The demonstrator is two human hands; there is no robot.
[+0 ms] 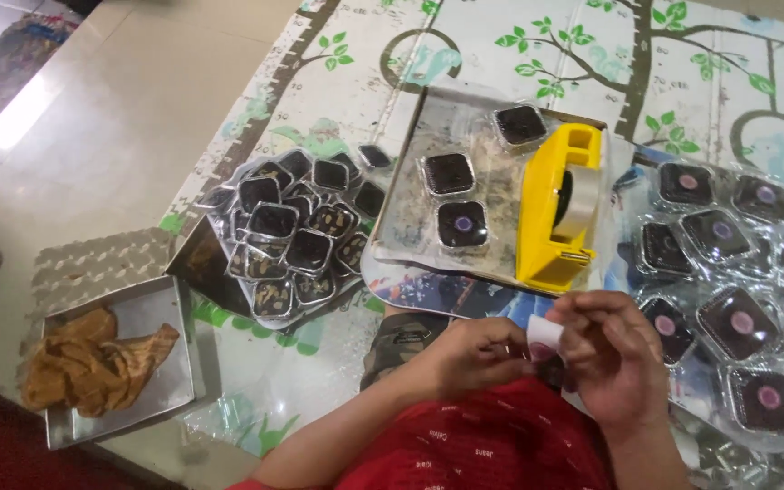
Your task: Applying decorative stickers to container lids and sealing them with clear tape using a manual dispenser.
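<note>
My left hand (pixel 474 356) and my right hand (pixel 612 358) meet low in the view, just in front of a yellow tape dispenser (pixel 560 213). Between their fingers is a small white sticker sheet (pixel 544 336) with a purple round sticker on it. Both hands pinch this sheet; a dark small box may lie beneath it, mostly hidden. The dispenser stands on a worn metal tray (pixel 410 195) that carries three small clear-lidded boxes of dark sweets, one of them (pixel 462 223) with a purple sticker.
A heap of unlabelled boxes (pixel 290 231) lies on the left. Several stickered boxes (pixel 728 272) lie on plastic at the right. A steel tray (pixel 151 313) with a brown cloth (pixel 93 358) sits at the lower left. A tree-patterned mat (pixel 501 45) covers the floor.
</note>
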